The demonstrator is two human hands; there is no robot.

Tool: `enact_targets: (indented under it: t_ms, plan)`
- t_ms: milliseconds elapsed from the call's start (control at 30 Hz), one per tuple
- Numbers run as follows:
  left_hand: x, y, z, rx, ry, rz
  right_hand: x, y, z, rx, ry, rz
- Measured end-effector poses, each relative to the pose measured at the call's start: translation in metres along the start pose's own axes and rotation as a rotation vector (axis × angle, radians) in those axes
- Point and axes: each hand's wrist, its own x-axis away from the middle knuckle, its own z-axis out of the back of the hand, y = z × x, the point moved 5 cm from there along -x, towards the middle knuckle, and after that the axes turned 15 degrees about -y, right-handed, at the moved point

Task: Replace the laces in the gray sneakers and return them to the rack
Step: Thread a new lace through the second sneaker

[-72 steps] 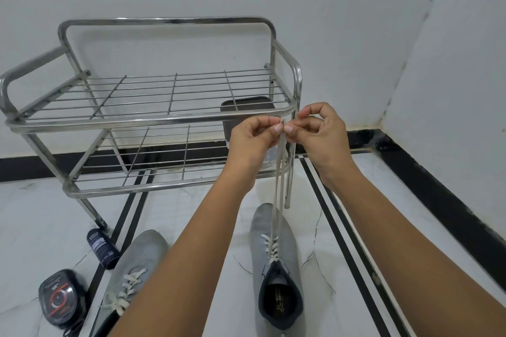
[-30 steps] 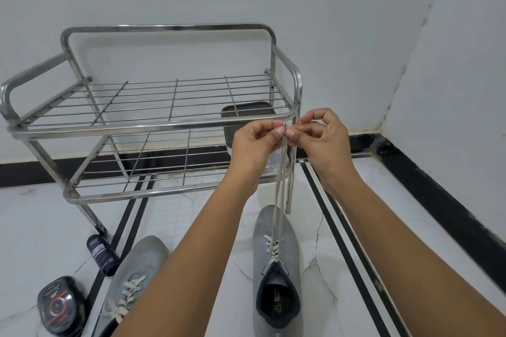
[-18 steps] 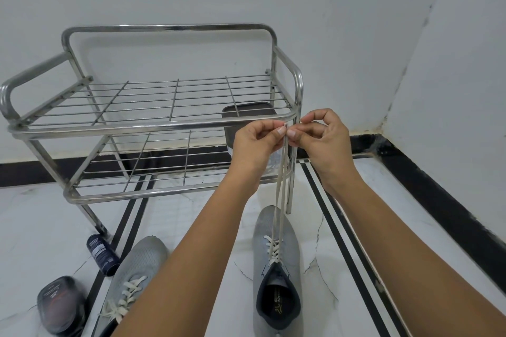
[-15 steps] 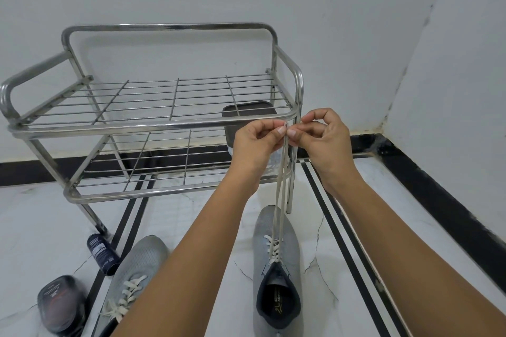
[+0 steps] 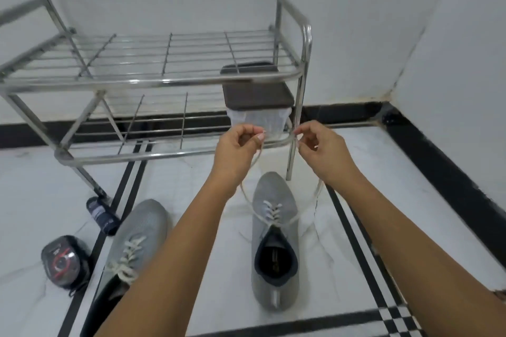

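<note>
Above woven gray sneaker [image 5: 273, 189]: left hand [image 5: 235, 148], right hand [image 5: 323, 148], each grip pinching 1 flat white lace [image 5: 272, 212] end.

Lidded tub [image 5: 258, 107], dark bottle [image 5: 102, 215], black tin [image 5: 64, 261]

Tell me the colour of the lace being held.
Off-white lace, seen best in the head view.

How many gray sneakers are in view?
2. The middle sneaker lies on the floor, its lace pinched by the left hand and right hand. The left sneaker lies beside it, partly hidden by the left forearm. None on the rack.
</note>
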Motion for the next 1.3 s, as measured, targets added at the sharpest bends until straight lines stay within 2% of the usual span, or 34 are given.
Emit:
enact_targets:
  t_ms: [133,233,367,433,500,567,633,733,833,900,1033,1100,1200,1300]
  plan:
    - [0.022,-0.064,0.008,-0.339,-0.026,0.152,0.012,0.048,-0.045,0.284,-0.273,-0.168]
    - [0.032,-0.102,0.000,-0.641,-0.187,0.250,0.026,0.072,-0.074,0.388,-0.513,-0.258]
    - [0.044,-0.148,-0.020,-1.014,-0.574,0.449,0.045,0.085,-0.099,0.362,-0.811,-0.369]
    - [0.048,-0.155,-0.027,-1.106,-0.604,0.473,0.051,0.088,-0.105,0.299,-0.866,-0.419]
    - [0.046,-0.153,-0.029,-1.137,-0.564,0.462,0.051,0.088,-0.108,0.256,-0.867,-0.407]
    - [0.044,-0.152,-0.027,-1.065,-0.565,0.461,0.049,0.089,-0.110,0.207,-0.864,-0.383]
    - [0.045,-0.152,-0.021,-0.869,-0.607,0.495,0.048,0.090,-0.109,0.115,-0.853,-0.377]
    - [0.052,-0.152,-0.018,-0.595,-0.662,0.576,0.051,0.095,-0.107,-0.205,-0.762,-0.436]
    - [0.060,-0.157,-0.017,-0.327,-0.642,0.625,0.054,0.103,-0.111,-0.503,-0.649,-0.507]
    - [0.061,-0.161,-0.019,-0.135,-0.551,0.584,0.057,0.108,-0.116,-0.683,-0.555,-0.568]
    - [0.065,-0.171,-0.026,0.433,-0.134,0.493,0.064,0.114,-0.130,-1.012,-0.367,-0.685]
    - [0.068,-0.177,-0.031,0.629,-0.010,0.490,0.068,0.116,-0.136,-1.106,-0.303,-0.721]
    - [0.065,-0.181,-0.032,0.650,0.083,0.495,0.071,0.121,-0.141,-1.199,-0.194,-0.740]
    - [0.062,-0.179,-0.035,0.599,0.121,0.518,0.077,0.125,-0.141,-1.243,-0.167,-0.738]
